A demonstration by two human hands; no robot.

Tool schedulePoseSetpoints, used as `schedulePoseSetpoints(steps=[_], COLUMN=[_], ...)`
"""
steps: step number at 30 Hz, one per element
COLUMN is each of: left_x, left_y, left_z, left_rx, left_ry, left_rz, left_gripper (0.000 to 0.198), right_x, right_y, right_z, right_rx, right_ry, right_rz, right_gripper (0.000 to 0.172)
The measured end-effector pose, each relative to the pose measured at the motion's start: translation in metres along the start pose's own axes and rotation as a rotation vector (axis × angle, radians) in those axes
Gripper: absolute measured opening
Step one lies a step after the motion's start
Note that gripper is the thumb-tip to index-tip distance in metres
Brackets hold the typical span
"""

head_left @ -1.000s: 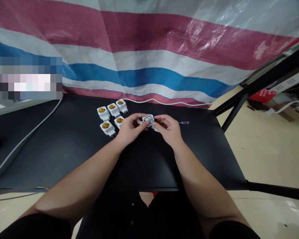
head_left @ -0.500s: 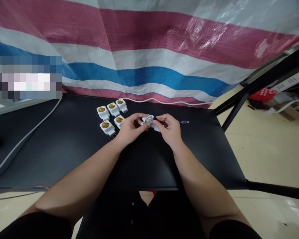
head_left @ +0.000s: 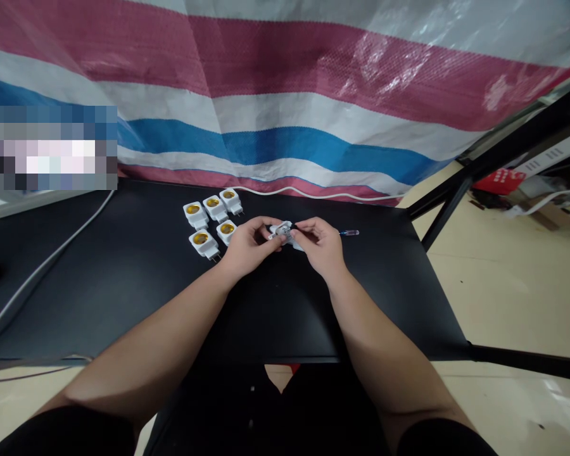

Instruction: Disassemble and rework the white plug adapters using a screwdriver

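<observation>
My left hand [head_left: 251, 242] is closed on a white plastic plug-in lamp socket [head_left: 282, 229], thumb in front and fingers behind. Its inside shows, with small metal parts too fine to make out. My right hand [head_left: 320, 244] pinches at the right edge of the same piece; whether a small part sits between thumb and forefinger is hidden. Another white piece [head_left: 298, 242] shows just below the right fingertips. Several whole white lamp sockets [head_left: 202, 244] with yellow-gold round openings and plug pins stand left of my left hand.
Right of my right hand lies a screwdriver [head_left: 350, 233] with a clear purplish handle. A white cable [head_left: 294, 191] runs along the black table's [head_left: 285, 310] back edge, before a striped plastic sheet [head_left: 275, 139]. Another cable [head_left: 52, 256] crosses the left side. A black metal frame [head_left: 449, 206] stands at right.
The white piece between my hands has tilted slightly, and my right fingertips have shifted a little left against it. The lamp sockets on the table stay in place.
</observation>
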State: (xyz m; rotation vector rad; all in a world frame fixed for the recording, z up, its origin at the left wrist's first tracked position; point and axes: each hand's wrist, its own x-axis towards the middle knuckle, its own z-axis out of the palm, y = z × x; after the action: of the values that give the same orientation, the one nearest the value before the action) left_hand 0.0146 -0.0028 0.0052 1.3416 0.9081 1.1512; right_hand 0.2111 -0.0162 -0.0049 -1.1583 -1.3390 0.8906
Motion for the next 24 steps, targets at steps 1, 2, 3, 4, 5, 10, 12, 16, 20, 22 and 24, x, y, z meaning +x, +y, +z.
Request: schedulePoseSetpoints(steps=[1, 2, 3, 4, 5, 10, 12, 16, 20, 22, 24], left_x=[0.000, 0.000, 0.000, 0.000, 0.000, 0.000, 0.000, 0.000, 0.000, 0.000, 0.000], left_y=[0.000, 0.000, 0.000, 0.000, -0.001, -0.002, -0.002, -0.002, -0.001, 0.000, 0.001], left_z=[0.000, 0.000, 0.000, 0.000, 0.000, -0.001, -0.001, -0.002, -0.001, -0.001, 0.000], left_rx=[0.006, 0.012, 0.016, 0.020, 0.024, 0.048, 0.052, 0.045, -0.035, -0.076, -0.099], left_ry=[0.000, 0.001, 0.003, 0.005, 0.008, 0.011, 0.006, -0.003, -0.035, -0.064, -0.091], left_rz=[0.001, 0.003, 0.006, 0.010, 0.012, 0.001, 0.003, 0.003, -0.015, -0.019, -0.014], left_gripper=[0.044, 0.044, 0.044, 0.044, 0.044, 0.041, 0.040, 0.040, 0.041, 0.042, 0.043], right_x=[0.000, 0.000, 0.000, 0.000, 0.000, -0.001, -0.001, -0.001, 0.001, 0.002, 0.003], right_y=[0.001, 0.002, 0.003, 0.003, 0.003, 0.002, 0.001, 0.000, -0.002, -0.004, -0.007], right_z=[0.000, 0.000, 0.000, 0.000, 0.000, 0.000, 0.001, 0.002, 0.002, 0.001, 0.001], right_rx=[-0.003, -0.005, -0.007, -0.007, -0.005, -0.001, 0.005, 0.026, 0.107, 0.195, 0.293], right_ry=[-0.001, -0.002, -0.004, -0.005, -0.008, -0.017, -0.019, -0.021, -0.058, -0.089, -0.126], right_rz=[0.004, 0.011, 0.021, 0.029, 0.037, 0.063, 0.073, 0.090, 0.148, 0.203, 0.262], right_gripper=[0.025, 0.025, 0.026, 0.026, 0.027, 0.026, 0.027, 0.030, 0.040, 0.046, 0.050])
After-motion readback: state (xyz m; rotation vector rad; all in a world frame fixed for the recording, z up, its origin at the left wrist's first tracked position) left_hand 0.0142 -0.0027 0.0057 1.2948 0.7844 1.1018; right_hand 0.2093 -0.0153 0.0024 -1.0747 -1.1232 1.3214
